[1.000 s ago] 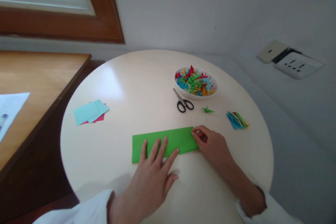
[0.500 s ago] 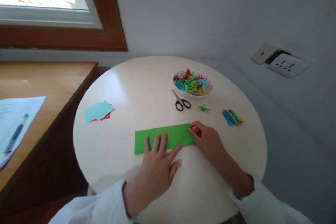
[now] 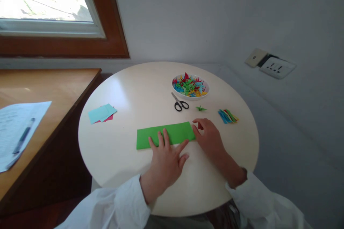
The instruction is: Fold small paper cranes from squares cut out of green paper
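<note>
A long folded strip of green paper lies flat on the round table. My left hand is open, its spread fingers pressing on the paper's lower edge. At the strip's right end is my right hand. Its thumb and index finger are bent with a small gap between the tips, just off the paper's edge, and nothing shows between them. The hand hides part of the lower right corner. Beyond the strip lie black-handled scissors and a small green paper crane.
A white bowl of colourful paper cranes stands at the back. Coloured paper strips lie at the right, light-blue and red paper sheets at the left. A wooden desk holds printed pages and a pen. Wall sockets are at the right.
My right thumb and index finger have parted at the paper's right end. My left hand still presses on the strip. The whole view has shifted slightly.
</note>
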`<state>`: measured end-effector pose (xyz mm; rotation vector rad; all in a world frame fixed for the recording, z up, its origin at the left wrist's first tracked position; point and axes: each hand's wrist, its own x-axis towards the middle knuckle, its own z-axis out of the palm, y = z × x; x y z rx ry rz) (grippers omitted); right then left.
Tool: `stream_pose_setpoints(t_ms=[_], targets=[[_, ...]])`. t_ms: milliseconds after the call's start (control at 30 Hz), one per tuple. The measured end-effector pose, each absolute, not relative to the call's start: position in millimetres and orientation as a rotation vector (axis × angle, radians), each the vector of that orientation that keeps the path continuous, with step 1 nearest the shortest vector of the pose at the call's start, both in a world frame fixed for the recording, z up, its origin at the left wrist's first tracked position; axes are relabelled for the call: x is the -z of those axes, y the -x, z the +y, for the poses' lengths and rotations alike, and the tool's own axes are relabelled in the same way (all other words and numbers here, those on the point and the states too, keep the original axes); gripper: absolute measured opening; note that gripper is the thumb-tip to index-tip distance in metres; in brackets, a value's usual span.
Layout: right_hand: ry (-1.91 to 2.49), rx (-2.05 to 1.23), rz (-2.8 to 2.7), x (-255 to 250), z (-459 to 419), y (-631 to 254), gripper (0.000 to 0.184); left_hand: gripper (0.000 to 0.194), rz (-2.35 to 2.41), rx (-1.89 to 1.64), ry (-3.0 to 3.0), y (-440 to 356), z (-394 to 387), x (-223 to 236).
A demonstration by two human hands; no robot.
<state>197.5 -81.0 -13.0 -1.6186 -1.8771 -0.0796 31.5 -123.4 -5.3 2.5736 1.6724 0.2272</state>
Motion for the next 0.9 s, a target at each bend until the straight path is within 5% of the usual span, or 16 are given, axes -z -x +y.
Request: stream_pose_setpoints(t_ms=[200,567,900], targets=[[1.168,0.122,-2.133,19,-124,-176,0.026,0.043,1.690,-0.233,-2.545,-31,-125,9],[1.499,-0.089,-2.164,36,-131,-176,0.038,0.041,1.703,-0.239,-2.504,-32,-127,10],[1.512,0.050,-2.187,46,-132,-173,0.035,0.042,1.686,-0.299,-2.550,-21,-130,16]])
